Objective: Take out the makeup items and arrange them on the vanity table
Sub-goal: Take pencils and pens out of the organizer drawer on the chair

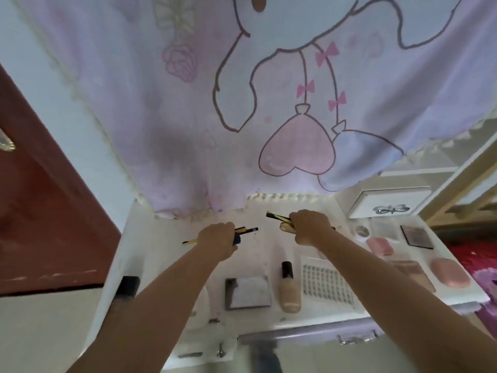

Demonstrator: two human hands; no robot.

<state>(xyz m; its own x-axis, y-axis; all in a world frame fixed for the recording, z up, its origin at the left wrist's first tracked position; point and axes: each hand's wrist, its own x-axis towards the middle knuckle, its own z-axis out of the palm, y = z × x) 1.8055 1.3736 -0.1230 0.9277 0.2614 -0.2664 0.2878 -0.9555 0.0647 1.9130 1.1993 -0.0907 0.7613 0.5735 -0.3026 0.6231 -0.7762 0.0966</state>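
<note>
Over the back of the white vanity table (166, 254), my left hand (217, 242) is closed around a bundle of thin makeup pencils (248, 230), their tips sticking out on both sides. My right hand (309, 227) grips another bundle of pencils and brushes (277, 218), held slightly further back. Laid out on the table are a foundation bottle (289, 289) with a black cap, a square grey compact (247, 292), a white sheet of small dots (326, 285), a dark palette (416, 236), pink cases (379, 246) and a pink oval sponge case (450, 273).
A pale cloth with a cartoon print (269, 103) hangs over the mirror behind the table. A white drawer box (387, 203) with a bow handle stands at the back right. A dark bottle (127, 286) lies near the table's left edge. A red-brown door (40, 211) is at left.
</note>
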